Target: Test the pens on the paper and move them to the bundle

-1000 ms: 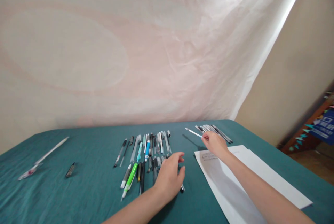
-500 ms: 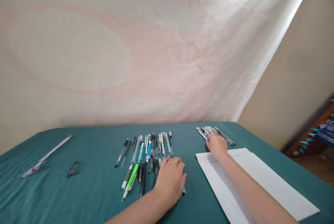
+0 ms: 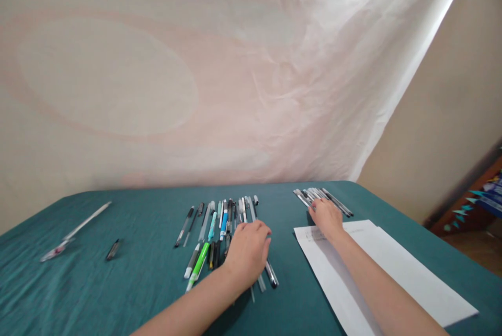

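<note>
Pens (image 3: 224,222), slim, on rumpled cloth (image 3: 145,273)

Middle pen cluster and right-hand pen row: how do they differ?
Colour: the middle pen cluster mixes green, blue and teal pens with dark and clear ones; the right-hand pen row shows only pale and dark ones.
Layout: the cluster spreads over more than one rank, with gaps; the row is a single, tighter band.
Hands: the left hand covers part of the cluster, the right hand part of the row.
Both lie on the dark green cloth.
</note>
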`<state>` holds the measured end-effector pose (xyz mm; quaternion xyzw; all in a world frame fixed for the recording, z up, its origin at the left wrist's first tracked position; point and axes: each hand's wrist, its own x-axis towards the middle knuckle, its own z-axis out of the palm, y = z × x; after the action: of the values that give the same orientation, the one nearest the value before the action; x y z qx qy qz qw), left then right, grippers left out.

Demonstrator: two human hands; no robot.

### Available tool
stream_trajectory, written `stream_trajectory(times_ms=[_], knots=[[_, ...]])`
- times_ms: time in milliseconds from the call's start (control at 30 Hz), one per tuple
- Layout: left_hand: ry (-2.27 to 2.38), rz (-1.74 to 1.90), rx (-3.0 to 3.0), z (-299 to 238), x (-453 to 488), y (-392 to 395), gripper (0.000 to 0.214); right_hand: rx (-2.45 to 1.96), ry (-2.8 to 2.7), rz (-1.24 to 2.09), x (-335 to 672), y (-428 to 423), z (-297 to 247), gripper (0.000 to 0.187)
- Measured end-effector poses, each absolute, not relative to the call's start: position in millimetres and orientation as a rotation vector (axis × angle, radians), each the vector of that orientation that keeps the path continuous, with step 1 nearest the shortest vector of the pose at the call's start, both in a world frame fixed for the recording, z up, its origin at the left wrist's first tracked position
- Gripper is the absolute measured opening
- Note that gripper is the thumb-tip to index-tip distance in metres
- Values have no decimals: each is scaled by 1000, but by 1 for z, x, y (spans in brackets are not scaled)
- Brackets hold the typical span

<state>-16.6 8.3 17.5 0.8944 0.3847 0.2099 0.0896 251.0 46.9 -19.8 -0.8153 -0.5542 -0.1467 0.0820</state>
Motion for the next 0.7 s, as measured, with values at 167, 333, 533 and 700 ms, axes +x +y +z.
stream_trajectory(times_ms=[167, 333, 533, 700], knots=[[1366, 484, 2569, 40, -37, 32, 24, -2186, -1844, -171, 220, 38, 1, 21], [1473, 319, 2575, 49, -50, 39, 24, -1821, -2140, 431, 165, 10, 14, 25], [1435, 197, 2628, 44, -50, 36, 14, -1751, -2182, 474, 126, -21, 7, 27], [1461, 149, 2579, 45, -46, 33, 14, -1782, -2202, 453, 119, -26, 5, 31]])
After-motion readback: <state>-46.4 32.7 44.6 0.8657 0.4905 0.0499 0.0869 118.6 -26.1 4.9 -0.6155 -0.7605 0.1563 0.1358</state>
